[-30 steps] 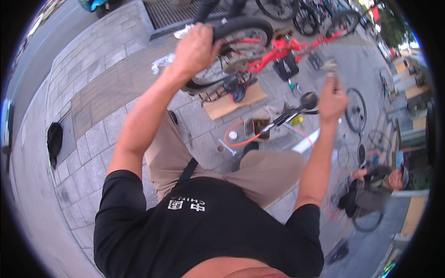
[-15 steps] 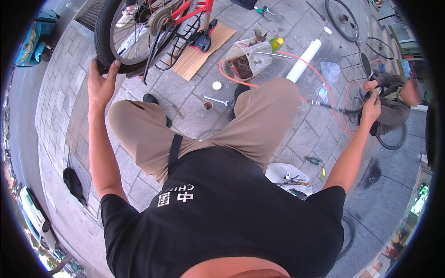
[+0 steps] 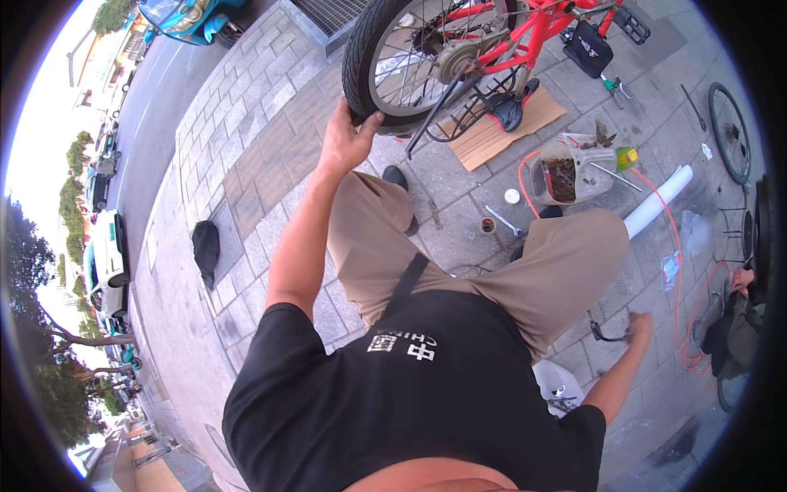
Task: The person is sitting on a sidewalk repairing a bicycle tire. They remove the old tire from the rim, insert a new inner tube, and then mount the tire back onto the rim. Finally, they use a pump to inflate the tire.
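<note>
At the upper middle, a red bicycle (image 3: pixel 507 56) stands upside down, its black saddle (image 3: pixel 510 113) on a piece of cardboard (image 3: pixel 548 123). My left hand (image 3: pixel 348 141) grips the lower near edge of its black tyre (image 3: pixel 354 78), thumb against the side and fingers mostly hidden behind. Out to the right, beside my knee, my right hand (image 3: pixel 639 330) is closed on a short, bent black hose-like piece (image 3: pixel 605 334); its exact kind is unclear. Between my feet lie a wrench (image 3: pixel 506 221), a small round tin (image 3: pixel 488 225) and a white lid (image 3: pixel 512 196).
Ahead stand a cut plastic container (image 3: pixel 566 176) and a yellow-capped bottle (image 3: pixel 626 157). An orange hose (image 3: pixel 674 221) runs past a white roll (image 3: pixel 658 201). Another person's hand (image 3: pixel 743 280) shows at far right. A white bag (image 3: pixel 557 381) with tools lies by my right arm.
My view has swung left, so the scene sits farther right. My right hand has come lower and closer to my knee with the black piece. My left hand stays on the tyre.
</note>
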{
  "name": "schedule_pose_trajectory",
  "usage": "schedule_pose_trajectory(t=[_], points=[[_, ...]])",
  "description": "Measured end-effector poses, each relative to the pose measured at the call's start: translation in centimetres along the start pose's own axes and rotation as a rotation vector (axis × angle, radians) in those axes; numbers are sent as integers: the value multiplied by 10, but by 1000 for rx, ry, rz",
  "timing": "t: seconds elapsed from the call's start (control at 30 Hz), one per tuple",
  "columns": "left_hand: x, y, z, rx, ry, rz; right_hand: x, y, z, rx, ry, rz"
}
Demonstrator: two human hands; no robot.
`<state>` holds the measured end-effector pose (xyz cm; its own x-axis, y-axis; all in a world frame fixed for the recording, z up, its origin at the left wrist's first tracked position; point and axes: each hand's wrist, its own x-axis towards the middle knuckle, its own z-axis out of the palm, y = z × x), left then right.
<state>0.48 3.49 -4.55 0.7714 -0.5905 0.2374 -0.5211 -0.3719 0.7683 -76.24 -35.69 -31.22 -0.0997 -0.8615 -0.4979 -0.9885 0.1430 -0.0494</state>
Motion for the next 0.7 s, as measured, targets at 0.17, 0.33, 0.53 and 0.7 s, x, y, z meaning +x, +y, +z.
schedule_pose_trajectory(t=[0.17,0.33,0.53,0.7], points=[[-9,-7,-1,-129,60,-11,-127,-230,-151,1054,249,-419],[2,-11,5,-162,147,47,-305,-382,-186,1891,-843,-1373],[14,-8,-8,-240,173,190,-411,-473,-206,1784,-2144,-1366],[13,-15,-4,-397,203,214,-417,-500,-197,1770,-2414,-1137]])
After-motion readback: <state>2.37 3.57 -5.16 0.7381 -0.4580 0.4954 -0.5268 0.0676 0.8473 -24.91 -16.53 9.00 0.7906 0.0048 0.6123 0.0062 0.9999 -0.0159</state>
